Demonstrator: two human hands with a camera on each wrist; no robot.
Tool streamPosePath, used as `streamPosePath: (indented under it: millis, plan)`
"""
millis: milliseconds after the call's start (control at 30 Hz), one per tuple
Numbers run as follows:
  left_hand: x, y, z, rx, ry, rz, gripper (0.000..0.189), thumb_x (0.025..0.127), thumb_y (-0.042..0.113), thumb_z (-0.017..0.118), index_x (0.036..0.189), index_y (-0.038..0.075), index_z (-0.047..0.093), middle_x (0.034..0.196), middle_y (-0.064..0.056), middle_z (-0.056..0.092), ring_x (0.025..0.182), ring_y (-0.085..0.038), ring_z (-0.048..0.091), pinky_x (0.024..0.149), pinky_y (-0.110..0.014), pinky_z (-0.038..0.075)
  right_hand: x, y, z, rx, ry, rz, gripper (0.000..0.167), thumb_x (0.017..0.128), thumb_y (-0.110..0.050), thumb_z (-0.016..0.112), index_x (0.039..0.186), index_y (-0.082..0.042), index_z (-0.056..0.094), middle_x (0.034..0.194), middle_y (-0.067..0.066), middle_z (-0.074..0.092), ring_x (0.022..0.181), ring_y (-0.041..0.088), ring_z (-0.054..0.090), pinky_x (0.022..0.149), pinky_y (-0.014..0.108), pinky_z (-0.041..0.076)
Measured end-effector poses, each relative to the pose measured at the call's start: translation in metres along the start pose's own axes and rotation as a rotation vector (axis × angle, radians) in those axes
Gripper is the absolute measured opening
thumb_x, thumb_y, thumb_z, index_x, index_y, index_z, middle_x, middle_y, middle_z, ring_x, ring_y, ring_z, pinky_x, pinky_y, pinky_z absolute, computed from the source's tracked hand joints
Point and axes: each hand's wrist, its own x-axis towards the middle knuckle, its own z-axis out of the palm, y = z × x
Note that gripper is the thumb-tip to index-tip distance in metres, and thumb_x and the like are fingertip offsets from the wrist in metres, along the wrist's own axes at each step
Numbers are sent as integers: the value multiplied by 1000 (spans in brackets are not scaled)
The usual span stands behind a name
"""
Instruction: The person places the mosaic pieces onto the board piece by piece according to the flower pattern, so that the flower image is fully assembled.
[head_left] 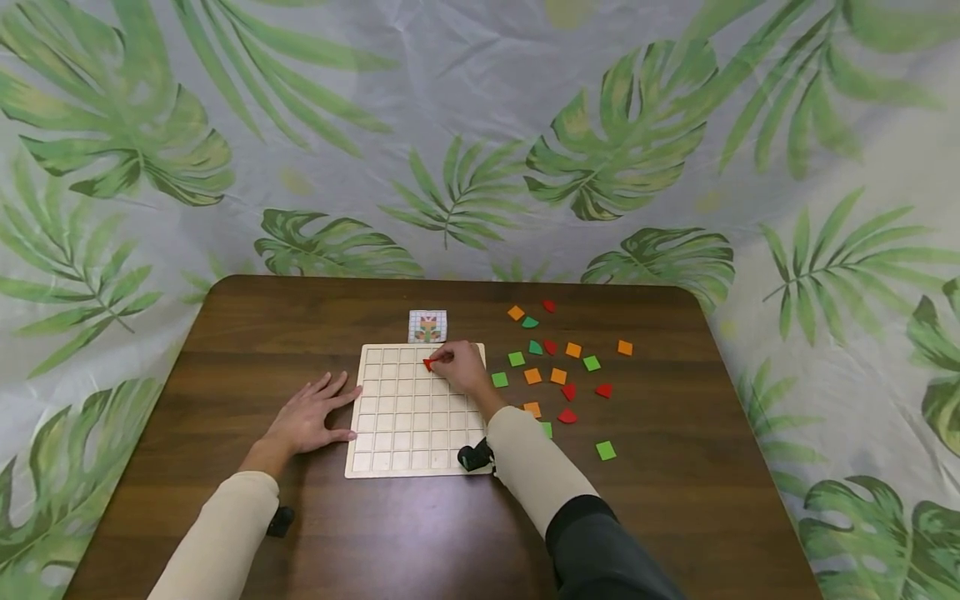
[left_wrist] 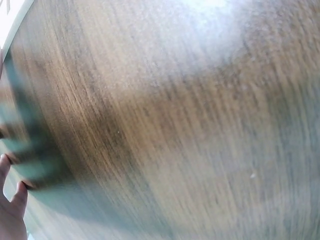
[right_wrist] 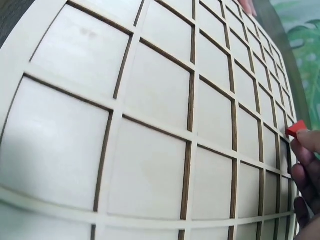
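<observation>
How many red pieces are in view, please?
6. The right hand pinches one red piece over the board. Five lie on the table, right of the board: one farthest back, one closer, two roughly level, one nearest. The right sleeve may hide others.

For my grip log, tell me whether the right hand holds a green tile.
No, the right hand pinches a red tile over the wooden grid board.

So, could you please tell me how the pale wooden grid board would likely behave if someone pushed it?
The pale wooden grid board is probably stiff, as its edges run straight in the head view. Lying flat on the dark brown wood-grain table, it would likely slide rather than tip.
</observation>
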Motion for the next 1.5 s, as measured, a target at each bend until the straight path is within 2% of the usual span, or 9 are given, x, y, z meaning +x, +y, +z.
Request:
streamPosePath:
  millis: [300, 467, 600, 667, 833, 1100, 1333, 1500]
  plan:
    - [1, -1, -1, -22, 1, 12, 81, 80, 56, 68, 147, 20, 42, 156, -18, 27, 142, -42, 20, 113, -59, 16, 2, 2, 10, 7, 40, 17, 7, 87, -8, 70, 89, -6, 76, 82, 2, 70, 74, 11, 60, 65, 22, 49]
    - [1, -3, 1, -20, 11, 18, 80, 80, 56, 68, 147, 20, 43, 156, -17, 27, 142, -42, 21, 113, -59, 17, 2, 1, 14, 16, 34, 31, 8, 89, -10, 69, 92, -7, 76, 85, 2, 71, 75, 12, 62, 82, 30, 48]
    - [0, -2, 1, -21, 30, 27, 80, 79, 56, 69, 146, 19, 45, 155, -18, 29, 142, -43, 23, 112, -59, 18, 1, 1, 15, 8, 28, 35, 8, 89, -12, 69, 92, -8, 76, 85, 1, 71, 76, 12, 62, 81, 33, 48]
    - [-1, -2, 0, -17, 39, 31, 79, 80, 56, 69, 145, 19, 45, 154, -18, 30, 141, -43, 24, 112, -59, 19, 1, 0, 15, -9, 28, 29, 8, 89, -13, 69, 91, -9, 76, 86, 1, 71, 78, 13, 62, 85, 33, 45]
    - [0, -2, -2, -13, 41, 33, 78, 80, 56, 68, 145, 18, 46, 154, -19, 31, 141, -43, 24, 112, -59, 19, 3, 0, 15, -100, 53, -20, 9, 88, -18, 72, 90, -13, 78, 90, -1, 71, 88, 17, 63, 99, 43, 31]
    - [0, -3, -1, -18, 25, 29, 79, 81, 57, 67, 146, 18, 44, 155, -18, 28, 142, -43, 21, 113, -59, 17, 1, 4, 18, -164, 78, -64, 8, 85, -23, 75, 86, -16, 78, 92, -5, 70, 95, 17, 60, 97, 44, 31]
    - [-2, -3, 2, -34, 71, 42, 79, 79, 57, 69, 144, 18, 47, 153, -20, 32, 140, -44, 25, 111, -61, 20, 1, 6, 24, -234, 108, -90, 16, 80, -30, 79, 87, -16, 78, 82, -7, 66, 84, 12, 60, 94, 42, 32]
    - [-2, -2, 2, -35, 46, 36, 79, 80, 56, 68, 146, 18, 44, 154, -19, 30, 141, -44, 22, 112, -60, 17, 1, 5, 25, -273, 113, -87, 14, 81, -28, 79, 89, -17, 78, 79, -8, 63, 84, 13, 55, 91, 41, 32]
